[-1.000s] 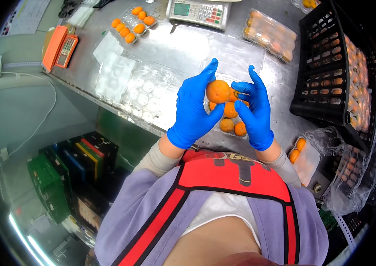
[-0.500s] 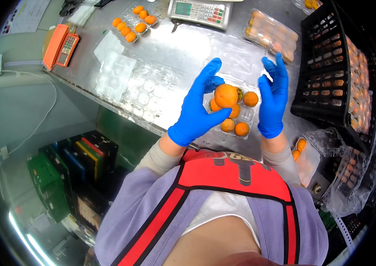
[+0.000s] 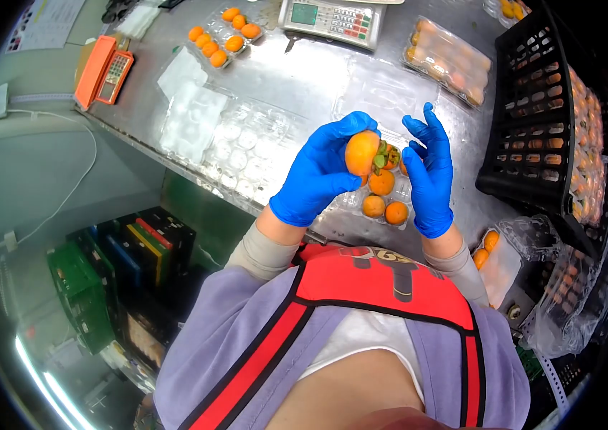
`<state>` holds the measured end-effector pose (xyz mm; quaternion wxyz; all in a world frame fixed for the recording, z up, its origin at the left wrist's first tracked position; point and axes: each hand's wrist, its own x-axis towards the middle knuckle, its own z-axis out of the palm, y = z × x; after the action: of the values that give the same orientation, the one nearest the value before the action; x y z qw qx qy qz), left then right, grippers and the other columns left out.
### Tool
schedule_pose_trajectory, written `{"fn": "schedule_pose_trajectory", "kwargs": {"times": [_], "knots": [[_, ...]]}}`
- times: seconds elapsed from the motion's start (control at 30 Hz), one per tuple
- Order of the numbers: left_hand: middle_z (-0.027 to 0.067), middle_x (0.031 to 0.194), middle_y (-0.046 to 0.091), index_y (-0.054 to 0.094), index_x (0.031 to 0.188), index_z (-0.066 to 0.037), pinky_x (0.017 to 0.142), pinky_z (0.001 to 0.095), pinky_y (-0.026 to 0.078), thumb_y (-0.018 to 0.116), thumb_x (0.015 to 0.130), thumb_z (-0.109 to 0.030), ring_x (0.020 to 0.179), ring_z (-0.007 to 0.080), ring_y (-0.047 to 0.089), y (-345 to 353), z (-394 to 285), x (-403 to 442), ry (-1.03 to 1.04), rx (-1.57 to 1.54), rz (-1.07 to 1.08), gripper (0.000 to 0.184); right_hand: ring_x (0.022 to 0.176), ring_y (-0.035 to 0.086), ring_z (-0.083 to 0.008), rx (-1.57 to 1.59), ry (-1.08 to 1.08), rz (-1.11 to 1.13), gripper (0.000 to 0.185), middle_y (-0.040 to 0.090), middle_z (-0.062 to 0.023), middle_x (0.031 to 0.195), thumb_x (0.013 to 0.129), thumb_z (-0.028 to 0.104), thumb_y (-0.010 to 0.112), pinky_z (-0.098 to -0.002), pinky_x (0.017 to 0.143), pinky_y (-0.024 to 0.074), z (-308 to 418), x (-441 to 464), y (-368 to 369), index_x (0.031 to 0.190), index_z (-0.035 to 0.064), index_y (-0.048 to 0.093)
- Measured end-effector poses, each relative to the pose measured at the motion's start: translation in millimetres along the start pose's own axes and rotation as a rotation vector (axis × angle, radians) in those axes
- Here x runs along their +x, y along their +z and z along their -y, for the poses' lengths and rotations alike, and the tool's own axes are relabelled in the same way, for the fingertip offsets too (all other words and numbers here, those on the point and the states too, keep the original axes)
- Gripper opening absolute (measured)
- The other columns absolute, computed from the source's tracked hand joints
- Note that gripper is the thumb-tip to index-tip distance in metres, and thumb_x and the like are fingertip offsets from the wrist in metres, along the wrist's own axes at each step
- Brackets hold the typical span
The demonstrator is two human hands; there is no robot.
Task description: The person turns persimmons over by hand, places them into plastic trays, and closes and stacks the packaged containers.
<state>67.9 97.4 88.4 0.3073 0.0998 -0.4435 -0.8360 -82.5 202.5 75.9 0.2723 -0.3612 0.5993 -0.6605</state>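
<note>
Between the thumb and fingers of my left hand (image 3: 322,168), in a blue glove, is an orange persimmon (image 3: 362,153), turned so that its green leafy top faces right. Beneath and beside it, a clear plastic tray (image 3: 399,188) holds several persimmons, among them one (image 3: 396,212) at the near edge. My right hand (image 3: 429,172), also gloved in blue, is at the tray's right side with its fingers apart and nothing in them. The tray's clear lid (image 3: 376,89) lies folded back beyond it. My left hand hides part of the tray.
Empty clear trays (image 3: 247,147) lie at the left. Farther back are a filled tray (image 3: 219,37), a scale (image 3: 330,23) and a closed pack (image 3: 449,61). An orange device (image 3: 105,74) sits far left. A black crate (image 3: 530,107) of packs stands right, near plastic wrap (image 3: 562,301).
My left hand has turned the persimmon from its smooth side to show its leafy top at the right. My right hand moved out to the right, then came back a little towards the tray.
</note>
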Motion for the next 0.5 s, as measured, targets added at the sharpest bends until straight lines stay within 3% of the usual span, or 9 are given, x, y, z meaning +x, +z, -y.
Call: {"fn": "schedule_pose_trajectory", "kwargs": {"times": [0.07,0.17,0.27,0.33,0.37,0.5], "knots": [[0.012,0.132,0.044,0.043,0.13,-0.008,0.105,0.0415,0.033,0.075,0.067,-0.004,0.124,0.029,0.041,-0.4,0.2,-0.6,0.004,-0.005,0.015,0.071,0.119,0.046,-0.0174,0.006,0.0,0.014,0.055,0.033,-0.0089,0.144,0.085,0.001,0.049,-0.0268,0.091,0.0385,0.7,0.1,0.9,0.137,0.0094,0.034],[0.0123,0.132,0.044,0.042,0.131,-0.009,0.105,0.0422,0.032,0.075,0.065,-0.003,0.124,0.0298,0.041,-1.9,3.0,-0.6,-0.019,-0.033,0.03,0.074,0.12,0.045,-0.0226,0.023,0.017,0.04,0.055,0.034,-0.0118,0.142,0.086,0.01,0.055,-0.0343,0.094,0.0417,0.1,0.8,0.8,0.137,0.0076,0.034],[0.0138,0.128,0.047,0.033,0.137,-0.009,0.1,0.0412,0.038,0.073,0.072,-0.012,0.121,0.029,0.045,-6.6,7.2,1.7,-0.045,-0.197,-0.008,0.077,0.118,0.045,-0.0214,0.063,0.052,0.044,0.054,0.035,-0.0117,0.14,0.087,0.009,0.055,-0.0317,0.088,0.0461,3.5,0.6,3.7,0.137,0.0067,0.034],[0.0159,0.122,0.049,0.032,0.136,-0.008,0.093,0.0357,0.047,0.062,0.084,-0.027,0.112,0.0281,0.052,-10.8,2.0,5.1,-0.288,-0.77,-0.005,0.063,0.118,0.045,-0.0211,0.062,0.053,0.048,0.054,0.035,-0.0116,0.14,0.087,0.009,0.055,-0.0308,0.086,0.0473,2.7,0.2,4.3,0.137,0.0063,0.034],[0.0172,0.117,0.051,0.028,0.138,-0.009,0.086,0.0334,0.051,0.055,0.088,-0.037,0.105,0.0269,0.056,-13.7,7.1,4.6,-0.279,-0.741,-0.025,0.064,0.118,0.045,-0.0207,0.058,0.053,0.049,0.054,0.035,-0.0116,0.139,0.087,0.008,0.055,-0.0299,0.084,0.0484,2.2,0.3,4.3,0.136,0.0059,0.034],[0.017,0.113,0.053,0.029,0.138,-0.008,0.084,0.0335,0.052,0.056,0.088,-0.037,0.1,0.0268,0.058,-13.5,9.0,3.7,-0.315,-0.812,-0.031,0.064,0.116,0.046,-0.0206,0.061,0.052,0.056,0.053,0.036,-0.0113,0.139,0.087,0.008,0.055,-0.0288,0.083,0.0479,2.3,0.4,2.5,0.136,0.0057,0.035]]}}
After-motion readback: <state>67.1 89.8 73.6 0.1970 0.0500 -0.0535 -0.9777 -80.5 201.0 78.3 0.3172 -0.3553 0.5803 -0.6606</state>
